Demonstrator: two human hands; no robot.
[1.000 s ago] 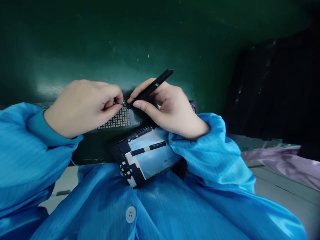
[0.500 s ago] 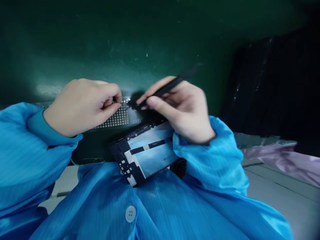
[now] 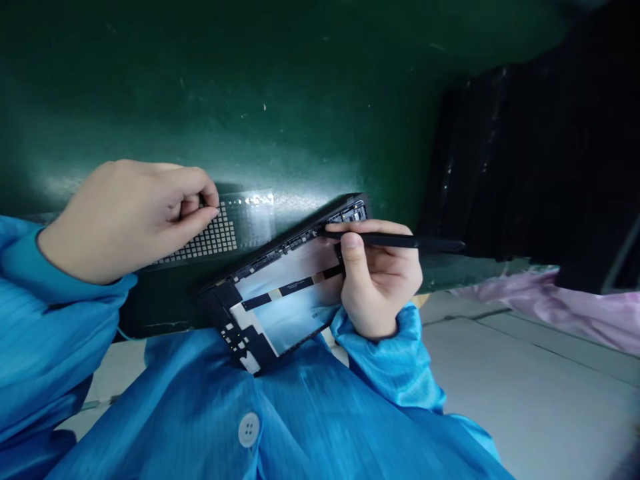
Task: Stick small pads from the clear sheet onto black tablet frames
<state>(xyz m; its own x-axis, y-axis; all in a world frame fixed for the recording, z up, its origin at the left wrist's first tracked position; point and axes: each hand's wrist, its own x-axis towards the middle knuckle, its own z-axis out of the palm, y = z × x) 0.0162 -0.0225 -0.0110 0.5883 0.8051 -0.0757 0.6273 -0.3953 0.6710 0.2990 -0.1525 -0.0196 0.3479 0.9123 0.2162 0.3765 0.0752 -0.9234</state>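
Note:
My left hand (image 3: 135,217) is closed, with thumb and forefinger pinched at a clear sheet carrying rows of small grey square pads (image 3: 220,237). Part of that sheet is hidden under the hand. In my right hand (image 3: 380,273) is a pair of slim black tweezers (image 3: 400,241), their tip pointing left. The tip meets the upper edge of an opened tablet-like device (image 3: 287,320), which shows a silvery back, a dark ribbon strip and small components along its rim. The device lies tilted at the table's near edge, against my blue coat.
The green table (image 3: 250,80) spreads out beyond my hands, with small specks on it. Dark, shiny black material (image 3: 520,167) stands at the right. A pink cloth (image 3: 565,307) lies below it, above a pale floor (image 3: 500,387).
My right hand has moved from the pad sheet down and right to the device's upper edge, the tweezers now lying nearly level. My left hand stays pinched at the sheet.

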